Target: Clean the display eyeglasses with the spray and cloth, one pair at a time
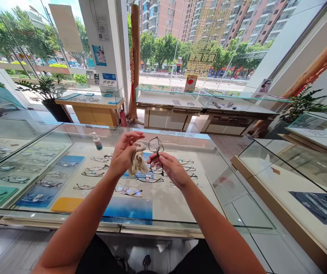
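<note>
Glass tops the display case (pixel 177 207), its edges near and far, open air above. There, your half-curled left hand (pixel 122 153) holds beige cloth (pixel 136 159); your right hand (pixel 174 168) pinches black-framed eyeglasses (pixel 155 145).

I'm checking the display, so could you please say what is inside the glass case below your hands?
Eyeglasses, a blue sheet and an orange pad show inside; whatever the cloth, left hand and right hand cover is hidden.

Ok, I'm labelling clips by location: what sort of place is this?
Most likely an optician's shop: a glass display case holds rows of spectacles, and the right hand holds black-framed eyeglasses.
</note>
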The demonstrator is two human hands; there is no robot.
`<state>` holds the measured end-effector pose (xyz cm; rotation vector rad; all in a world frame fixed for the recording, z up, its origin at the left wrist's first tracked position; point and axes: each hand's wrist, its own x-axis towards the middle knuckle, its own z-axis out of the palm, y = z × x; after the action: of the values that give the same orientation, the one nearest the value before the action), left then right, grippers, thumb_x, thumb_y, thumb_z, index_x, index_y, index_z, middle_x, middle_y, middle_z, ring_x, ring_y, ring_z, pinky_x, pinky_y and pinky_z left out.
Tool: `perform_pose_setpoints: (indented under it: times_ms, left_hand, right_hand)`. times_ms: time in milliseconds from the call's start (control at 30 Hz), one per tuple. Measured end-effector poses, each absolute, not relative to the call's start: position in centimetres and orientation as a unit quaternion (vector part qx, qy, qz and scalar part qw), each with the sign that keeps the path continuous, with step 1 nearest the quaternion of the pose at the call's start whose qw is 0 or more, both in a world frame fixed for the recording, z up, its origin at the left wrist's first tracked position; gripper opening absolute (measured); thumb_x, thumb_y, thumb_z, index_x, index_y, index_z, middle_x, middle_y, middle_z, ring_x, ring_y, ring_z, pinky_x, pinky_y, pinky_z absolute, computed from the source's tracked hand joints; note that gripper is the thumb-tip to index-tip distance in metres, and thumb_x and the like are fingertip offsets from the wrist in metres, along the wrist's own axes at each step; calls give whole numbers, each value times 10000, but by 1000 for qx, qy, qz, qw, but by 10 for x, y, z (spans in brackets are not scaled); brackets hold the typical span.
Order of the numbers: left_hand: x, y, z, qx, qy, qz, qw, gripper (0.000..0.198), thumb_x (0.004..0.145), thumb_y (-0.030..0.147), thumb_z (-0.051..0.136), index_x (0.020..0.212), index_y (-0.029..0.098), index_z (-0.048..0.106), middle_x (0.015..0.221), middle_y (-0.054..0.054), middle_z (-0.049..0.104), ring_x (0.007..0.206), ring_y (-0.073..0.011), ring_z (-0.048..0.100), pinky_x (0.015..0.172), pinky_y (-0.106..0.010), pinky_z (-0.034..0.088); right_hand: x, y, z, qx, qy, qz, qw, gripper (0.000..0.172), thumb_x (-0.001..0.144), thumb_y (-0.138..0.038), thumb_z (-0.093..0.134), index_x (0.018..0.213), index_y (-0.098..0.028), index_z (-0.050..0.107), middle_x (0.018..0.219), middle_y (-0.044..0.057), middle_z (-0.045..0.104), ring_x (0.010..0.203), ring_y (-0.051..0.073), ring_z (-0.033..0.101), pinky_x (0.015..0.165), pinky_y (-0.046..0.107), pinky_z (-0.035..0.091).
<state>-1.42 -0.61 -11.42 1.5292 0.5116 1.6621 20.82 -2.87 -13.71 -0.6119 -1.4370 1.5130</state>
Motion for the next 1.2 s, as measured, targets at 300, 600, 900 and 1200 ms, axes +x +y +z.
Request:
perform_pose_setpoints:
  times_ms: [300,600,900,1200]
  left_hand:
    - [-9,-8,-121,641,232,628,374,514,783,20,571,1221,267,680,1472,-58,662,1413,-250,645,1114,-388,534]
    - [-6,-4,-125,600,236,611,459,432,942,292,805,1324,274,604,1471,-105,651,1415,-286,646,1123,-423,553]
    - [-5,-3,-121,501,362,594,514,639,663,536,1041,946,215,567,980,-4,688,944,-168,656,854,-289,510]
    - [0,-11,-116,511,318,530,598,622,778,607,955,1220,225,744,1156,-55,781,1049,-215,700,865,-303,550]
  right_hand:
    - [203,-38,-136,-221,-591,642,436,465,989,-649,760,1118,-207,826,1038,74,825,926,206,659,859,350,456]
    - [207,-34,-142,-200,-618,627,431,402,1047,-580,721,1153,-206,822,1066,69,819,1002,216,691,972,358,495]
    - [213,-33,-140,-205,-631,594,455,359,1069,-560,698,1148,-230,816,1062,61,805,1020,220,685,995,362,507]
    - [211,-35,-135,-209,-630,585,465,396,1039,-587,717,1132,-214,813,1070,78,793,993,232,682,991,386,542]
